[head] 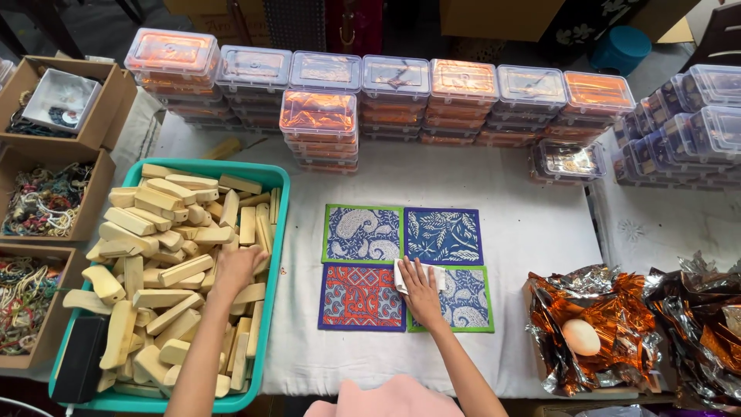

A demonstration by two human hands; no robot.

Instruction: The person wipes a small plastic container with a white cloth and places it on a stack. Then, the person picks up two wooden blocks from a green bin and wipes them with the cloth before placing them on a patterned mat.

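Note:
My left hand (pixel 238 266) reaches into a teal tray (pixel 279 179) heaped with pale wooden blocks (pixel 166 255) and rests on the pile with fingers curled over a block. My right hand (pixel 421 287) lies flat on a small white cloth or paper (pixel 399 272) at the centre of a two-by-two set of printed fabric mats. The mats are a green-edged blue paisley one (pixel 361 233), a dark blue leaf-patterned one (pixel 443 235), a red and blue one (pixel 361 297) and a green-edged blue one (pixel 467 301).
Stacks of clear lidded boxes (pixel 401 89) line the far edge and the right side of the white-covered table (pixel 525 224). Cardboard boxes of cords (pixel 46 201) stand on the left. Crumpled orange foil (pixel 594 324) holding a pale oval piece (pixel 580 337) lies at the right.

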